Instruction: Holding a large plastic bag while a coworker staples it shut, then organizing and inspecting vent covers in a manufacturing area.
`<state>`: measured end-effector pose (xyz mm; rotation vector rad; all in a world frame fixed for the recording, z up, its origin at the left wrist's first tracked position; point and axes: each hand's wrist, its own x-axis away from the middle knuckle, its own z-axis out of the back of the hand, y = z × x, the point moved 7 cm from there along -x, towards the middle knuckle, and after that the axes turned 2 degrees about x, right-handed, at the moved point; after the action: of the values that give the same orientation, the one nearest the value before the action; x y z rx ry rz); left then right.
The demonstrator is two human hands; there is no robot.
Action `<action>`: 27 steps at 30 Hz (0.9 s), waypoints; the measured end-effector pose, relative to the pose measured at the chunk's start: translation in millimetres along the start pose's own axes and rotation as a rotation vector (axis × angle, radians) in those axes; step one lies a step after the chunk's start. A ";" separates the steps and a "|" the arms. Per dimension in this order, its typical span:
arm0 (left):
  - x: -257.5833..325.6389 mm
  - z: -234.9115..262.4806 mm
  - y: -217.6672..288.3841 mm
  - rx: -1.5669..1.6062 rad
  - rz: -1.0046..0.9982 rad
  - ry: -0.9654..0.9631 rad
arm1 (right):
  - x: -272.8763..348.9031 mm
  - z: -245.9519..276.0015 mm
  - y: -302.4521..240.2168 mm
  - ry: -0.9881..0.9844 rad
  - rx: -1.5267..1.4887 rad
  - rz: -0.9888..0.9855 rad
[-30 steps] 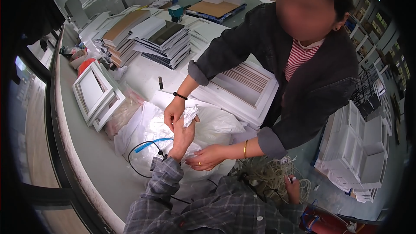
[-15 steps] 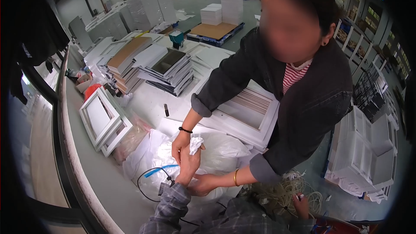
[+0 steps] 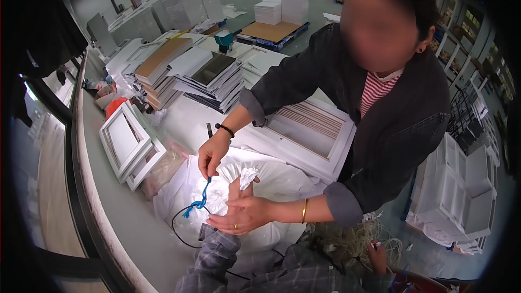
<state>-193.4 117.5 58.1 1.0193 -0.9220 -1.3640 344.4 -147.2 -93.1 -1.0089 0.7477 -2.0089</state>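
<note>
A white plastic bag [image 3: 282,184] lies bulging at the table's near end. My left hand [image 3: 236,187] is closed round its gathered neck, and a crumpled white tuft sticks out above my fingers. Across my left wrist lies a co-worker's hand [image 3: 244,216] with a ring and gold bangle. Their other hand [image 3: 213,155], wearing a dark bracelet, pinches a blue string [image 3: 205,191] pulled upright. The string is looped or knotted at its lower end, beside a thin black cable [image 3: 173,222]. My right hand [image 3: 376,256] is low on the right, fingers curled; what it holds is unclear.
Across the table stands the co-worker [image 3: 391,103]. White frames [image 3: 130,144] lean at the left, with stacked panels [image 3: 211,78] farther back. A louvred white frame [image 3: 309,130] lies beside the bag. Coiled clear tubing [image 3: 353,239] is near my right hand.
The co-worker's braceleted hand has moved up and left from my hand, drawing the blue string upright. Their other hand has come from below onto my left wrist. My left grip stays.
</note>
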 end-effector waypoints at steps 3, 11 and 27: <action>-8.0 14.8 9.9 -0.052 0.067 0.341 | 5.5 5.8 -2.4 0.034 0.035 0.033; 32.6 40.6 37.5 -0.211 0.269 1.258 | 13.3 14.5 3.7 0.056 0.070 0.061; -3.3 -9.6 -12.2 0.008 0.103 0.133 | 5.0 19.7 25.6 0.084 -0.031 0.025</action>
<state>-188.2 121.7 43.7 1.0417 -0.8692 -1.1930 368.2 -168.5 -100.2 -0.9337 0.8347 -2.0342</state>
